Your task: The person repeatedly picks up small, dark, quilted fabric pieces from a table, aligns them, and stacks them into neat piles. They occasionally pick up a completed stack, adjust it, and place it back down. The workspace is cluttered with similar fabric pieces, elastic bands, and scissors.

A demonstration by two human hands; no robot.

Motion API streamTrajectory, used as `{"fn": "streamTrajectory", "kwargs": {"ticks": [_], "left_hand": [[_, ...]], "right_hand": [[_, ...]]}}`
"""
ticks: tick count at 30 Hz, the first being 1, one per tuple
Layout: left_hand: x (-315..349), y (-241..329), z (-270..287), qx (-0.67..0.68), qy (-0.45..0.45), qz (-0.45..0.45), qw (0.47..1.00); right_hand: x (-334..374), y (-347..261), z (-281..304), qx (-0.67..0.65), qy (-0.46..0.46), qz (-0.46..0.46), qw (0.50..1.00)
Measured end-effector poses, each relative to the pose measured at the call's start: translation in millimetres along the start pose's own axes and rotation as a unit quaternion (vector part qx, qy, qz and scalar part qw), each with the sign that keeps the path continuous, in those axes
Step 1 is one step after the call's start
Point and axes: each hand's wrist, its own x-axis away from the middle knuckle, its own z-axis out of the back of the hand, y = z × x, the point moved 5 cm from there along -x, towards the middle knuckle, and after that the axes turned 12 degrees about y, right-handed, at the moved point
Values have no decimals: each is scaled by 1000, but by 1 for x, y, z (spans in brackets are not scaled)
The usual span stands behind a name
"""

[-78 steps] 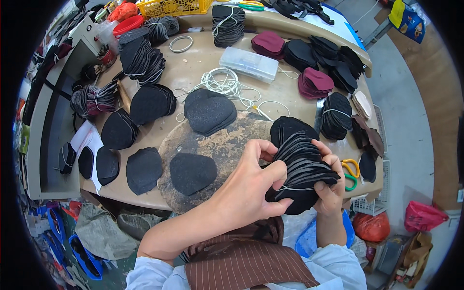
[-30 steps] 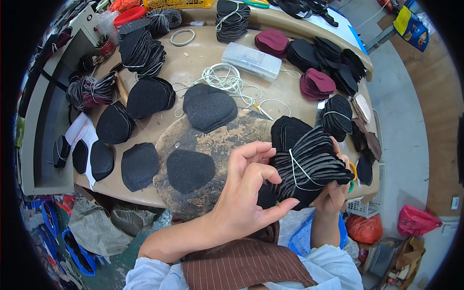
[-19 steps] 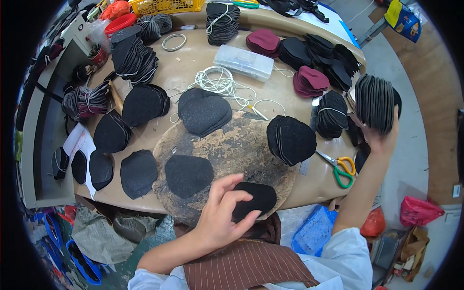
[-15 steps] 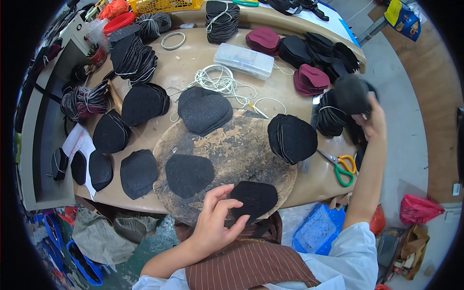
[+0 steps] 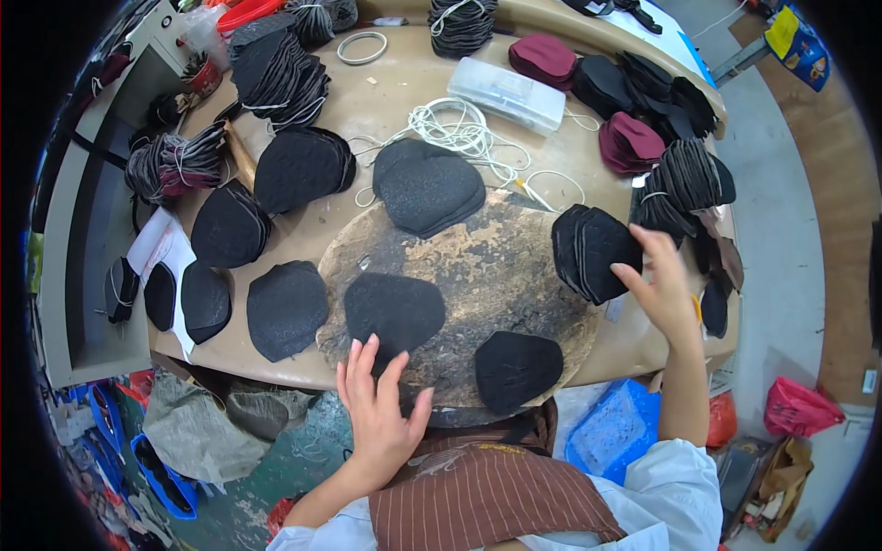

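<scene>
My left hand [image 5: 381,409] is open, fingers spread, with its fingertips at the near edge of a flat black rounded piece [image 5: 395,314] on the round wooden block [image 5: 487,294]. My right hand [image 5: 666,289] is open too. Its thumb and forefinger are apart at the right edge of a stack of black pieces [image 5: 593,253] on the block's right side; whether they touch it I cannot tell. Another black piece [image 5: 519,372] lies at the block's near edge. Dark grey speckled pieces [image 5: 429,188] overlap at its far edge.
Tied black bundles [image 5: 689,179] sit at the right, beside maroon pieces [image 5: 629,144]. More black stacks [image 5: 303,170] line the left side. White cord [image 5: 455,133] lies tangled behind the block, near a clear plastic box [image 5: 507,96]. A blue tray [image 5: 616,427] is below the table edge.
My right hand has let go of a dark bundle at the right and moved back to the black stack. My left hand has moved left, from the near black piece to the left one. The view has shifted.
</scene>
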Motion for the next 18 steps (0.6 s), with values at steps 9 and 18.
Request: {"fn": "streamTrajectory", "kwargs": {"ticks": [9,18], "left_hand": [[6,16,-18,-43,-77,-7,996],[16,-9,3,-32,-38,10,999]], "right_hand": [[1,-30,-3,123,51,-55,990],[-14,-128,-33,-391,-140,-236,879]]}}
